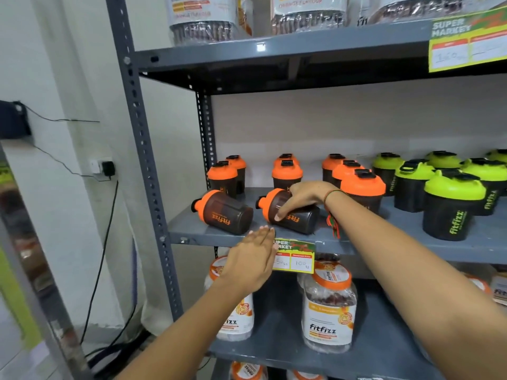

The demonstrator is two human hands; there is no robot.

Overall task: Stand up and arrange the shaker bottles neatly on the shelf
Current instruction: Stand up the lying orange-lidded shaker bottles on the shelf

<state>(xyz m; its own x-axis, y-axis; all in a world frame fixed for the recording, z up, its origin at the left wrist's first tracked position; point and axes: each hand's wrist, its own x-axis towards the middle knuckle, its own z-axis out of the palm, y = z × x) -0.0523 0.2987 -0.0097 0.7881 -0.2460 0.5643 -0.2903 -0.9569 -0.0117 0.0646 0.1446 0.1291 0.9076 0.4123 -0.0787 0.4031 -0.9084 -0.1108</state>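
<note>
Two dark shaker bottles with orange lids lie on their sides at the front of the grey shelf (397, 244). The left lying bottle (223, 212) points its lid to the left. My right hand (300, 197) wraps over the second lying bottle (301, 219), fingers on its side. My left hand (251, 260) hovers flat and open just below the shelf's front edge, holding nothing. Behind stand several upright orange-lidded bottles (362, 189). To the right stand several green-lidded bottles (450, 207).
A price tag (296, 255) hangs from the shelf edge. Large supplement jars (329, 305) stand on the shelf below, and more jars sit on the shelf above. The grey upright post (145, 149) bounds the left side; cables and a wall socket (103, 167) lie beyond it.
</note>
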